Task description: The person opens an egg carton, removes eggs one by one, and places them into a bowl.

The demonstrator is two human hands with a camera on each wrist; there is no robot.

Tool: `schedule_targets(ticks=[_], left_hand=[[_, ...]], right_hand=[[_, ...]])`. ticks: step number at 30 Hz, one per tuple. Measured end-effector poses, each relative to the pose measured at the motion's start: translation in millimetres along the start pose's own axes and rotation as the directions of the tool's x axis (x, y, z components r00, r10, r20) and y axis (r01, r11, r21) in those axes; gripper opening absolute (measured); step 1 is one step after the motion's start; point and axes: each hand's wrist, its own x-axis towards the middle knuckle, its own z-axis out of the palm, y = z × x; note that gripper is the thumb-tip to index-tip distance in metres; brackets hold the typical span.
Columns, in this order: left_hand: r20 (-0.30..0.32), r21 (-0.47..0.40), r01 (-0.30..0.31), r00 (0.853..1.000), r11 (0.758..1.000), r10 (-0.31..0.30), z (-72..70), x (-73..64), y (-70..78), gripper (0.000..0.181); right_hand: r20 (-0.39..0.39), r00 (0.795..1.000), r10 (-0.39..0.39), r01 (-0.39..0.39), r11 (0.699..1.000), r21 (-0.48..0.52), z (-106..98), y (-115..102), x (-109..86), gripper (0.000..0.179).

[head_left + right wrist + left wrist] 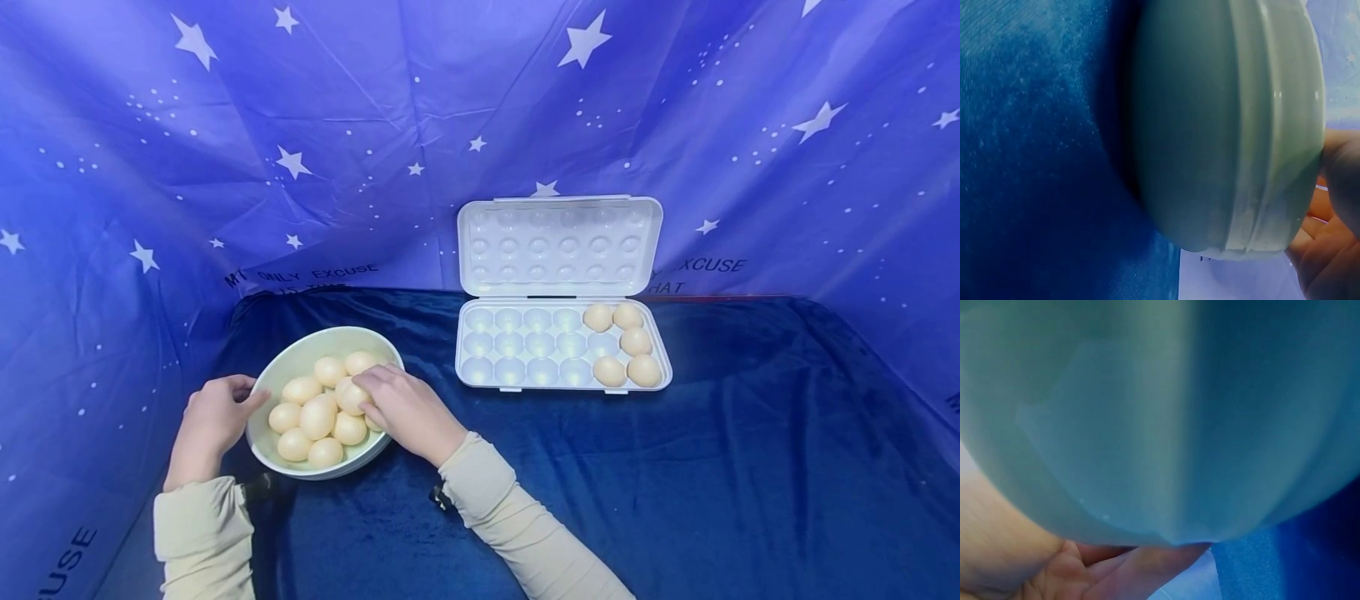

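Note:
A pale green bowl (264, 450) filled with several light-brown eggs (318, 417) is at the left of the table. My left hand (213, 421) grips its left rim, thumb over the edge; the left wrist view shows fingers under the bowl's curved side (1160, 444). Reaching over the right rim, my right hand (408, 408) pinches an egg (349, 397) at the top of the heap. From the right wrist, the bowl's outer wall (1210, 137) hides that egg, and part of the right hand (1329, 250) shows beyond the rim.
A white egg box (525, 387) lies with its lid (558, 250) raised, right of the bowl. Several eggs (636, 342) fill cells at its right end, around one vacant cell (602, 344). Dark blue cloth (750, 467) covers the table; a starry curtain (420, 100) hangs behind.

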Motion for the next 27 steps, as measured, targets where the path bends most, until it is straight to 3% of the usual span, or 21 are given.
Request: schedule_targets(ticks=[15,27], left_hand=[[0.011,-0.001,-0.001,1.0,1.0,0.001,-1.6,1.0,4.3,0.043],[0.002,0.016,-0.011,1.0,1.0,0.011,-2.9,-3.0,1.8,0.042]], right_hand=[[-0.035,0.999,0.016,-0.015,1.0,0.016,-25.7,7.2,-6.6,0.033],[-0.135,0.991,0.001,-0.007,0.999,-0.046,-70.3,42.1,-21.1,0.028]])
